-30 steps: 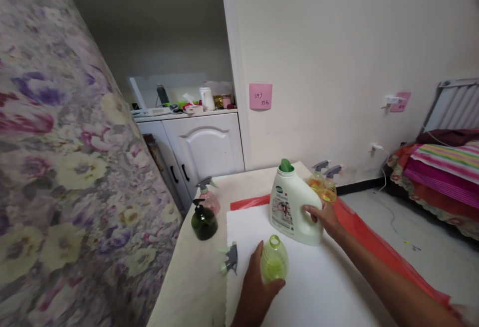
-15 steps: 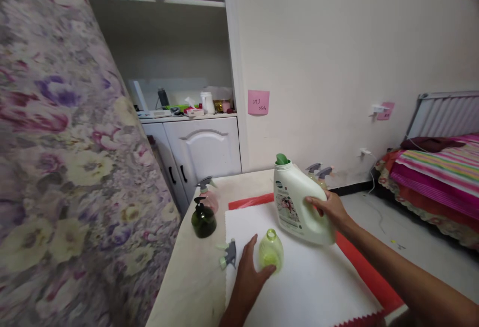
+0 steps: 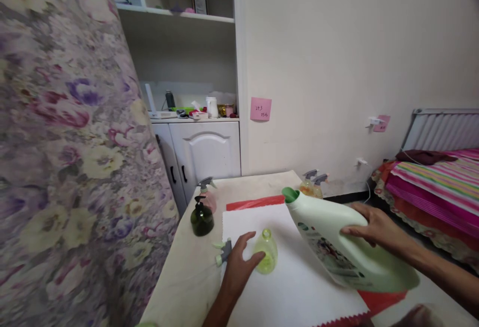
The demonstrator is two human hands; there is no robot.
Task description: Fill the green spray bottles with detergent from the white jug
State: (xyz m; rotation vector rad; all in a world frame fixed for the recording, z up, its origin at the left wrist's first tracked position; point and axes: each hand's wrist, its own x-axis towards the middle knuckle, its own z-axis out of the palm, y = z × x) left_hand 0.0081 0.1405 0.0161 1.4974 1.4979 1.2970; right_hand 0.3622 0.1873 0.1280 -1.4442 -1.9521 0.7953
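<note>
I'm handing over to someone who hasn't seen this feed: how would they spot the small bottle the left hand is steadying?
Start at the white mat on the beige table. Near its left edge the left hand cups a small yellow-green bottle, upright, just below the spout of the tilted white jug. Unlike the other small bottles, it is open-necked; a loose trigger head lies beside it.
</note>
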